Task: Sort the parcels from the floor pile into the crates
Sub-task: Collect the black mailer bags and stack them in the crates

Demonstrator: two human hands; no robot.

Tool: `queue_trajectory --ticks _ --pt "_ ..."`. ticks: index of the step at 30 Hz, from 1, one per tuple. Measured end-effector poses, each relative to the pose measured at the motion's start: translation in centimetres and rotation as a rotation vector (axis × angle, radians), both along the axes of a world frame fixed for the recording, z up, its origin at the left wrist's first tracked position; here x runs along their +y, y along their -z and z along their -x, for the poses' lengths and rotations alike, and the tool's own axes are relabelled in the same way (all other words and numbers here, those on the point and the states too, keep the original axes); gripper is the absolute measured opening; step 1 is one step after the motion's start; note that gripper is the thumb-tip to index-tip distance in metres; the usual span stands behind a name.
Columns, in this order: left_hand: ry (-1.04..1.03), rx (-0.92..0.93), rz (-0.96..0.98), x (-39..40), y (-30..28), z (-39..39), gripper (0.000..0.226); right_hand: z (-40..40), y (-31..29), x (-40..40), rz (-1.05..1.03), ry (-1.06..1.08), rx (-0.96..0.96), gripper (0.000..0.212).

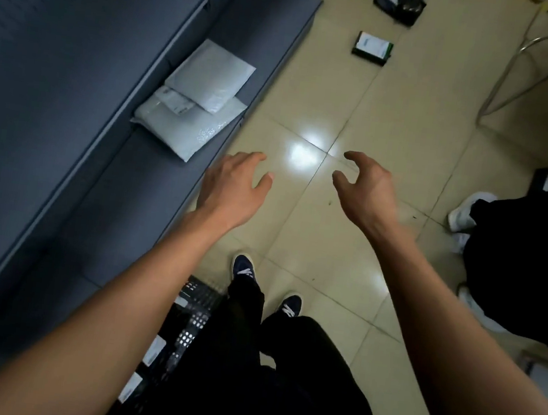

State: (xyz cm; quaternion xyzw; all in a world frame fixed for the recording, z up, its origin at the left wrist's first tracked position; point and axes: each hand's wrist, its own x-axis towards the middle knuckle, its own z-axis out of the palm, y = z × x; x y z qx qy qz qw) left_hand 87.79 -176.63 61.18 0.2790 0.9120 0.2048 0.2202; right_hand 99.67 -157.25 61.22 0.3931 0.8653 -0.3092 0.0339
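Two white parcels (195, 108) lay overlapped on the seat edge of the grey sofa (55, 94). A small dark parcel (372, 49) sat on the glossy beige tile floor (379, 123), well apart from you. A black perforated crate (182, 327) stood beside your left leg. Your left hand (232, 185) and right hand (368, 188) were held out over the floor, fingers loosely spread, holding nothing.

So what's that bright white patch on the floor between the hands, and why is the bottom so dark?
Head view: the patch is lamp glare on the glossy floor tile; the black crate and trousers lie in dim shadow; the wide lens bends the sofa edge.
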Motion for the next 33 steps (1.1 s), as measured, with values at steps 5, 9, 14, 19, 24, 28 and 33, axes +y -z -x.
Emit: queue_trajectory --ticks 5,9,14,19,24,28,33 --pt "0.113 -0.014 0.046 5.4 -2.6 2.5 0.047 0.0 -2.0 4.6 0.001 0.096 0.015 0.048" --pt "0.197 -0.017 0.042 12.0 -4.6 3.3 0.047 -0.9 -2.6 9.0 0.024 0.165 0.019 0.049" --pt "0.272 0.033 0.027 22.5 -6.2 3.9 0.047 -1.3 -2.9 16.6 0.018 0.198 0.052 0.048" --pt "0.314 0.075 0.042 31.5 -7.6 3.9 0.048 -0.9 -3.7 25.2 0.019 0.191 0.091 0.048" --pt "0.311 0.084 0.024 37.7 -8.2 5.1 0.048 0.9 -4.5 32.2 0.021 0.173 0.089 0.048" --pt "0.285 0.066 0.026 41.6 -7.4 7.9 0.047 3.6 -4.3 36.5 0.042 0.164 0.087 0.048" --pt "0.256 0.035 0.027 47.3 -5.8 13.2 0.047 9.2 -3.3 42.6 0.038 0.113 0.046 0.049"
